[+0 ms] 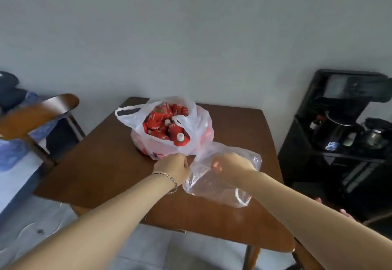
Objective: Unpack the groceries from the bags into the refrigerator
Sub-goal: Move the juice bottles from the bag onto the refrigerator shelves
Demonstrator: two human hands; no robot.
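While both forearms reach out over the brown wooden tabletop (101, 163), the left hand (172, 169) is curled closed, its fingers (184, 164) pinching the left edge of a crumpled clear plastic bag (222, 184). Right hand (231, 166) sits on top of or partly inside that same bag, seen through the film; its fingers (216, 165) are bent around the plastic, red nails visible. Can't tell exactly how tight that grip is, the frame is motion-blurred. A thin metal bracelet (172, 181) sits on the left wrist.

Clear bag lies flat on the tabletop directly under and toward the body from both sets of fingers. Looks empty, though the blur makes that uncertain.

Just beyond the fingers, touching the far edge of the clear bag: a white translucent plastic shopping bag (197, 129), mouth open upward, handles flopped to the sides. It holds a heap of red squeeze pouches with white caps (167, 124), packed together and tilted at mixed angles. One white cap (180, 136) points toward the camera.

Left of the fingers, well apart: curved wooden chair back (38, 114), with blue patterned fabric (12, 148) behind it. Right of the fingers, off the tabletop: black water dispenser stand (339, 134) with a dark kettle (333, 130) on its shelf. Plain grey wall (191, 36) behind everything. No refrigerator in view.
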